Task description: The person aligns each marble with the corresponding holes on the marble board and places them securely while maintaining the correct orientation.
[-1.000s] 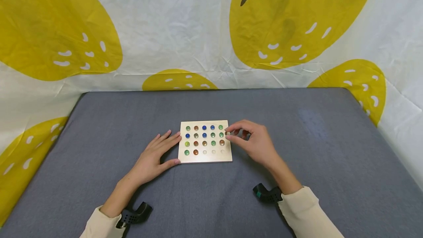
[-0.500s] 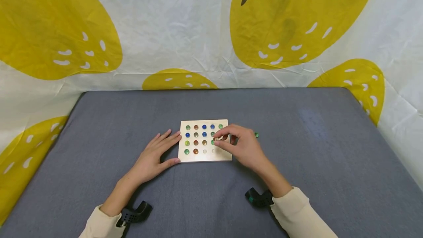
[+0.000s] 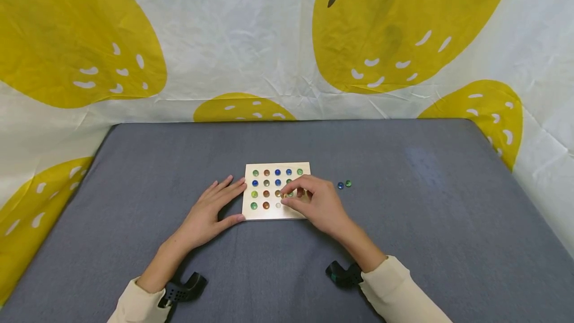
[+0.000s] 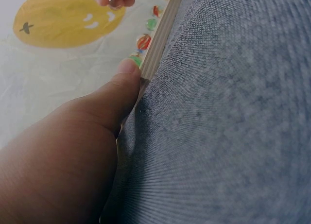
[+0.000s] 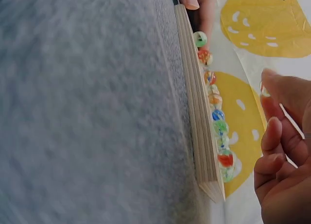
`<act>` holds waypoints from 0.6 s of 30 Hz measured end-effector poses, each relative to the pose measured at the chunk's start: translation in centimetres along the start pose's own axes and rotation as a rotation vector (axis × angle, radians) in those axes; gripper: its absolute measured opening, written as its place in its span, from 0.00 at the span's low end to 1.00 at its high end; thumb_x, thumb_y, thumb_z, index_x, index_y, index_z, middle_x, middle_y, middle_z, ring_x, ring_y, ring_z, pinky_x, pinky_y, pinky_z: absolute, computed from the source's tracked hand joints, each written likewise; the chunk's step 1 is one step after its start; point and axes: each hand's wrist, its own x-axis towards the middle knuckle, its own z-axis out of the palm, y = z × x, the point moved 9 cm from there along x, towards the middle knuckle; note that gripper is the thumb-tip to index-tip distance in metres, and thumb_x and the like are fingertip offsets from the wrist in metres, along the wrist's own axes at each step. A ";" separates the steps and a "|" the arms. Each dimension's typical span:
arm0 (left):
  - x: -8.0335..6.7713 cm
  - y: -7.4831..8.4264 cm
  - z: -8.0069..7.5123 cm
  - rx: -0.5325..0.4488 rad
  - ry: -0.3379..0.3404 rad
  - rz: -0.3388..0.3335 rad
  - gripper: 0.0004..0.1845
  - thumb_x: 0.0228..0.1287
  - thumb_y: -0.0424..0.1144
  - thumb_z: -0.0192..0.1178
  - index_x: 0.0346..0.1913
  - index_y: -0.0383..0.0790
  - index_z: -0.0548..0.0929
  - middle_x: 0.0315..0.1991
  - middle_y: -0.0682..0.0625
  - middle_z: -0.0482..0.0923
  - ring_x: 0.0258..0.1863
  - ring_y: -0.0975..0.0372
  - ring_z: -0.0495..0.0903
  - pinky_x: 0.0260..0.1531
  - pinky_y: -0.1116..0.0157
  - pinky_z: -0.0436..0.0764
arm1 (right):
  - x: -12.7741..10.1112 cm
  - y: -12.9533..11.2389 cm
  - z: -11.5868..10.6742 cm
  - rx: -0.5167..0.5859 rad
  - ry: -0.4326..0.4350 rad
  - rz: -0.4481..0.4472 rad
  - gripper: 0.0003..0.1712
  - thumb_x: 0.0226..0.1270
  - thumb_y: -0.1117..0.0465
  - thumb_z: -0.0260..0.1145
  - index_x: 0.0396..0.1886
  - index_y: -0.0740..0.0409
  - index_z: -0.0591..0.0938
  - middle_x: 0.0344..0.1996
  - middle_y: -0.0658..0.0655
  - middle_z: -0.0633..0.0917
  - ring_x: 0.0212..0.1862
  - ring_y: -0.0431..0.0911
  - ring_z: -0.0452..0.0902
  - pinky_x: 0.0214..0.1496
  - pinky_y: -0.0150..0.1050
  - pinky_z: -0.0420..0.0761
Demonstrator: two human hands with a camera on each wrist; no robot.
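Observation:
A light wooden board point(image 3: 272, 215) with rows of round hollows lies on the grey cloth. Green, red-brown, blue and yellowish marbles sit in most hollows; one bare hollow shows in the front row. My left hand point(image 3: 204, 221) rests at the board's left edge, fingers spread, with the thumb at its near corner. Over the right part of the board, my right hand point(image 3: 318, 206) pinches a marble point(image 5: 265, 89) between thumb and index finger. The right wrist view shows this marble clear glass with red, held above the board. The right hand hides several hollows.
A blue marble point(image 3: 341, 185) and a green marble point(image 3: 348, 183) lie loose on the cloth right of the board. The grey-covered table point(image 3: 179, 143) ends at the back against a white cloth point(image 3: 237, 29) with yellow prints.
My right hand has moved left from the board's right edge, carrying the marble over the board. The two loose marbles have come into sight behind it. The left hand stays put.

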 end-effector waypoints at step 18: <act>-0.2 -0.2 0.3 0.008 -0.004 -0.006 0.38 0.60 0.51 0.66 0.72 0.45 0.65 0.71 0.51 0.61 0.71 0.49 0.54 0.69 0.48 0.48 | -1.1 0.2 2.5 -0.048 -0.003 -0.157 0.09 0.52 0.68 0.76 0.33 0.53 0.88 0.32 0.45 0.84 0.23 0.39 0.69 0.24 0.29 0.69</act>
